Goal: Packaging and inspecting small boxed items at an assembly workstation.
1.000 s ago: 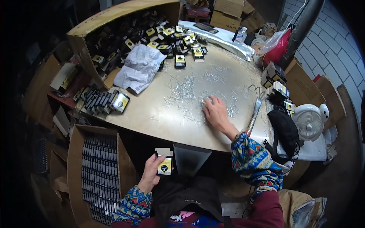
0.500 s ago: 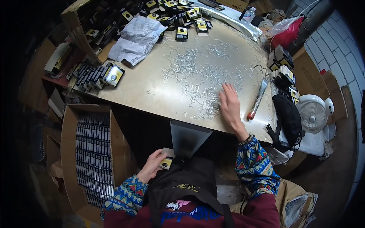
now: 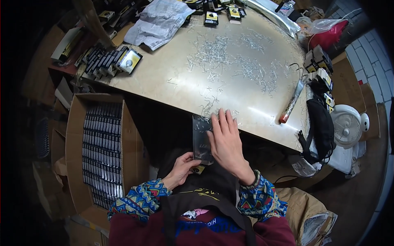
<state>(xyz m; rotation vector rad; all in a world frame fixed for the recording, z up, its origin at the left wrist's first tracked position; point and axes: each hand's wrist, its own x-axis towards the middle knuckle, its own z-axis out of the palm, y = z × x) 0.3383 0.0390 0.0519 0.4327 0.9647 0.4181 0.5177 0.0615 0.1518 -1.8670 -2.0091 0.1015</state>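
Small silvery bent pins (image 3: 214, 50) lie scattered over the pale tabletop (image 3: 160, 92). My right hand (image 3: 227, 145) is open and flat, fingers together, over the table's near edge, with some pins by its fingertips. Beneath that edge a grey metal chute (image 3: 200, 139) slopes toward me, and a few pins show in its lower part. At the chute's lower end my left hand (image 3: 180, 170) grips a small yellow-and-black box (image 3: 199, 169). The fingers and the chute hide most of this box.
On my left stands a cardboard carton (image 3: 74, 139) packed with rows of small boxes. More boxes (image 3: 108, 61) and a crumpled paper sheet (image 3: 160, 22) lie at the table's far left. A claw-ended tool (image 3: 292, 101), a black pouch (image 3: 319, 123) and a white fan (image 3: 346, 127) are at right.
My right hand has moved left and toward me, from among the pins to the chute. Pins have come along to the edge. The left hand has brought the small box under the chute's end.
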